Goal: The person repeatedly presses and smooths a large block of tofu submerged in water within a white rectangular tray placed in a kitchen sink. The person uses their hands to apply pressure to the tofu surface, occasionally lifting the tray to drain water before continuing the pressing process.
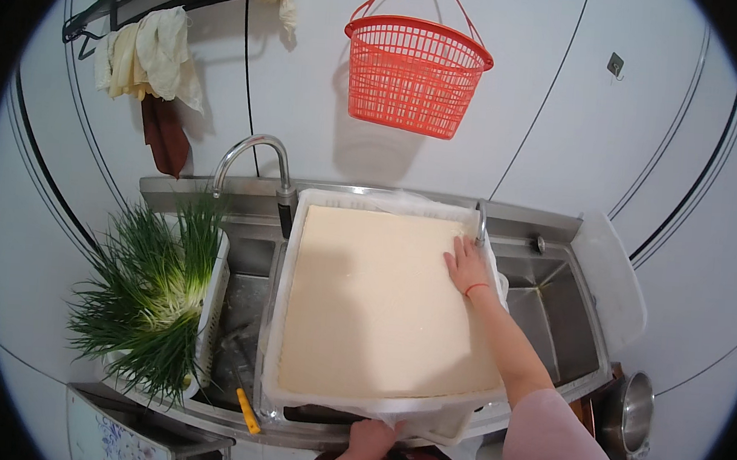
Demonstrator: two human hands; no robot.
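Observation:
A wide pale cream slab, perhaps tofu (pixel 389 302), fills a white plastic crate (pixel 275 326) that rests across the steel sink. Thin translucent sheeting shows at the crate's rear and front rims. My right hand (pixel 465 265), with a red cord at the wrist, lies with spread fingers on the slab's far right corner. At the front edge, my left hand (pixel 372 438) is beneath the crate's rim beside the sheeting; its fingers are curled and partly hidden, so whether it grips anything is unclear.
Green scallions (pixel 165 299) heap over a white basket (pixel 212 315) at left. A yellow-handled tool (pixel 248 411) lies on the sink's front edge. A faucet (pixel 284 192) stands behind; a red basket (pixel 414 79) hangs on the wall. At right are a sink basin (pixel 551 320) and a metal pot (pixel 638 412).

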